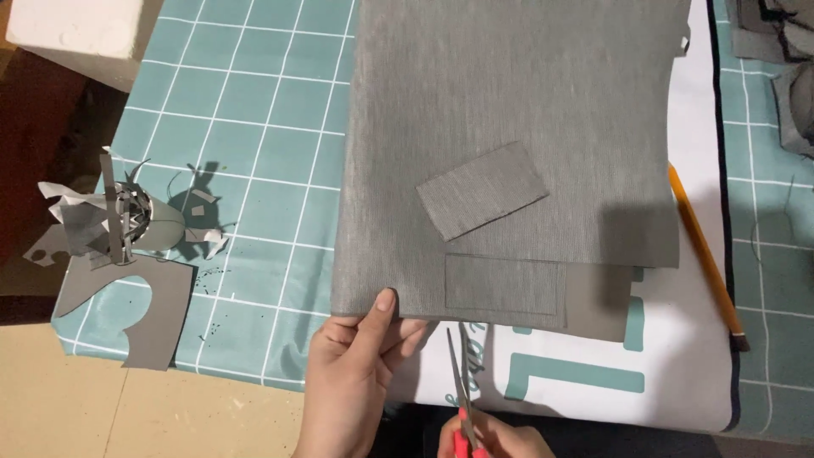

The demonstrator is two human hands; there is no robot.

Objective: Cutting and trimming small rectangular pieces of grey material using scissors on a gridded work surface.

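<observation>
Looking down from my head camera, my left hand [360,373] grips the near left corner of a big sheet of grey fabric [509,110], thumb pressed on top and fingers curled under the edge, so the corner is pinched between them. The fabric spreads away from me over most of the worktop [254,127], which is covered by a teal cutting mat with a white grid.

My right hand [487,437] sits at the bottom edge of the view, wrapped around the red handles of a pair of scissors [462,382]. The blades are slightly parted and point away from me, their tips just short of the fabric's near edge, right below a rectangle outline [504,284] drawn on the cloth.

A small cut rectangle of the same grey fabric [482,188] lies loose and tilted on top of the sheet, just above that outline. Under the fabric's near edge a white sheet with teal printing [678,356] shows, reaching toward me.

To the right, a yellow pencil [704,254] lies slanted along the white sheet, well apart from both hands. At the far left a heap of grey and white scraps [110,220] sits on the mat, with a larger grey offcut with a curved notch [140,305] just beside it. More grey pieces [784,51] are piled in the top right corner, and a white block [80,30] stands at the top left.
</observation>
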